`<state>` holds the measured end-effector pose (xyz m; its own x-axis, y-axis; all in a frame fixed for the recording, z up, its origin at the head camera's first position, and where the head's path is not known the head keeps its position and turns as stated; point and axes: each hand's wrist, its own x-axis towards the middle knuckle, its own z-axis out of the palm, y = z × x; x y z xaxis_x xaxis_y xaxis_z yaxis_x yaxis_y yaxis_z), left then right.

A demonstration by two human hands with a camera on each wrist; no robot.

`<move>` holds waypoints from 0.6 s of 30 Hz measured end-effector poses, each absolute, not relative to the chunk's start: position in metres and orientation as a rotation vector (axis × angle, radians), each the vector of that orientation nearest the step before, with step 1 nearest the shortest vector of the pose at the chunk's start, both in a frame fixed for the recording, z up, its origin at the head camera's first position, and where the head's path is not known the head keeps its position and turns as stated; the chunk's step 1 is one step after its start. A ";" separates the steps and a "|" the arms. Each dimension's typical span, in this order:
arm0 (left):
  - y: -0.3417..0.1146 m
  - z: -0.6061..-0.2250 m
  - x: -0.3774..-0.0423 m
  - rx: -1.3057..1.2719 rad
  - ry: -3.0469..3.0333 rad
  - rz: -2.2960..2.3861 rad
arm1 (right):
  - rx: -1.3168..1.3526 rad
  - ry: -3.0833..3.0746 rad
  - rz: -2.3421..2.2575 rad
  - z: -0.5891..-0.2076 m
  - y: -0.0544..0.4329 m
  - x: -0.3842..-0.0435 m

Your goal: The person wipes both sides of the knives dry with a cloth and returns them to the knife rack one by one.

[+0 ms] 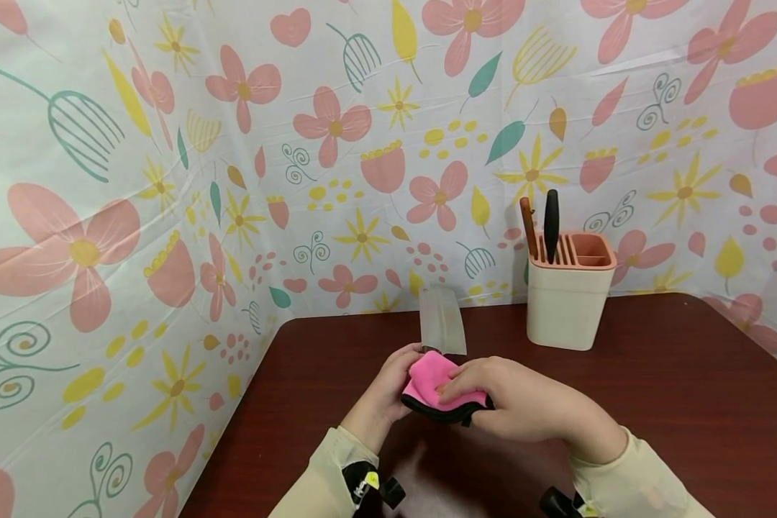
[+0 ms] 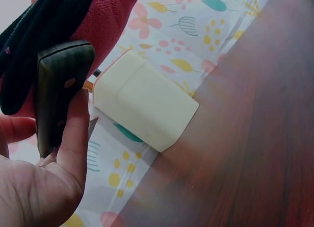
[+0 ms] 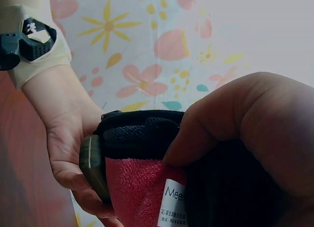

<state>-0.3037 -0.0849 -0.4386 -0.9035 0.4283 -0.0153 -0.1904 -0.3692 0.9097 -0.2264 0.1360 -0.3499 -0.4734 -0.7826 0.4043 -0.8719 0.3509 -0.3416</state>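
Note:
In the head view my left hand grips a cleaver, its broad pale blade pointing away from me. The dark handle with its rivets shows in the left wrist view, held between thumb and fingers. My right hand pinches a folded pink towel with a black edge. That towel lies against the handle, covering part of it. A white label on the pink side appears in the right wrist view, where the blade is hidden.
A cream knife holder with an orange top stands at the back right of the dark red table. A black-handled tool and a brown-handled one stick up from its slots. Flower-patterned sheeting hangs behind and at the left.

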 end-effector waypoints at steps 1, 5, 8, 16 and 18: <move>-0.085 -0.438 -0.304 0.299 1.494 2.302 | 1.507 -2.437 0.782 -0.350 0.136 -0.226; -0.084 -0.437 -0.304 0.241 1.528 2.288 | 1.506 -2.435 0.779 -0.350 0.134 -0.225; -0.085 -0.437 -0.303 0.246 1.545 2.275 | 1.501 -2.450 0.772 -0.351 0.133 -0.224; -0.089 -0.438 -0.303 0.271 1.561 2.244 | 1.517 -2.467 0.780 -0.351 0.131 -0.222; -0.090 -0.439 -0.303 0.274 1.580 2.241 | 1.539 -2.456 0.791 -0.352 0.130 -0.222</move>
<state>-0.3033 -0.0900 -0.4390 -0.9075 0.4158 -0.0599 -0.1960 -0.2930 0.9358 -0.2221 0.1295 -0.3515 -0.4681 -0.7976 0.3806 -0.8698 0.3397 -0.3579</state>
